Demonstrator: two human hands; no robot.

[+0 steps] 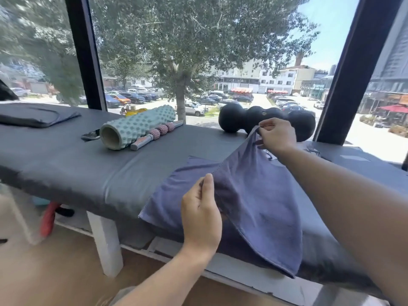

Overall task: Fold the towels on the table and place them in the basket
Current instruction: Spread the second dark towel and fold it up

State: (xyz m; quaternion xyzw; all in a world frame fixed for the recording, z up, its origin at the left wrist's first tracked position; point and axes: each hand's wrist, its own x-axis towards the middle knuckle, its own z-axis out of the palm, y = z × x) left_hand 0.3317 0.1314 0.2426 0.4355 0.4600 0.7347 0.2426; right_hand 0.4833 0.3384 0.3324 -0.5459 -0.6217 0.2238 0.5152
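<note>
this looks like a massage or physiotherapy room, upstairs in a town building. a long padded treatment table [66, 155] with a dark cover and white legs stands against a big window [198, 51]. on it lie a knobbly foam roller [136, 129], a massage stick [157, 134] with pink balls and black massage balls [254, 120]. outside, below, are trees, parked cars and shopfronts.

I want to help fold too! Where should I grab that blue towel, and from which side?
Grab the blue towel by its raised hemmed edge, near the corners. The right hand pinches the far corner from above; the left hand pinches the same edge nearer you. The rest hangs limp onto the table, so holding two spots probably keeps that edge straight. Come from the near side, where the cloth hangs over the table's edge.
</note>
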